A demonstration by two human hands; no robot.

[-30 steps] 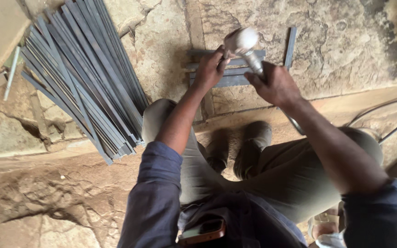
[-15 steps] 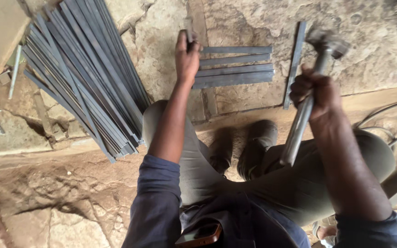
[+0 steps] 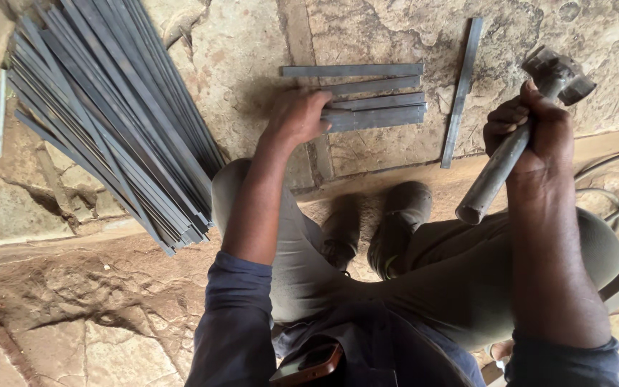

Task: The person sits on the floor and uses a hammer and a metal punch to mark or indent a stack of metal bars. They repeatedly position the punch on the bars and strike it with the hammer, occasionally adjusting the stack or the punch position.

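Head view: left hand point(image 3: 296, 115) lay palm down, fingers curled on the near ends of the short steel strips point(image 3: 377, 107) on the stone floor point(image 3: 252, 64); right hand point(image 3: 531, 132), right of the strips, was fisted around a raised hammer point(image 3: 514, 140); long bar bundle point(image 3: 109, 115) lay left of the strips

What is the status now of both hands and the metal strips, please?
Left hand pressed on short metal strips on stone floor. Right hand grips hammer, head raised clear of strips. One strip lies apart; nothing between.
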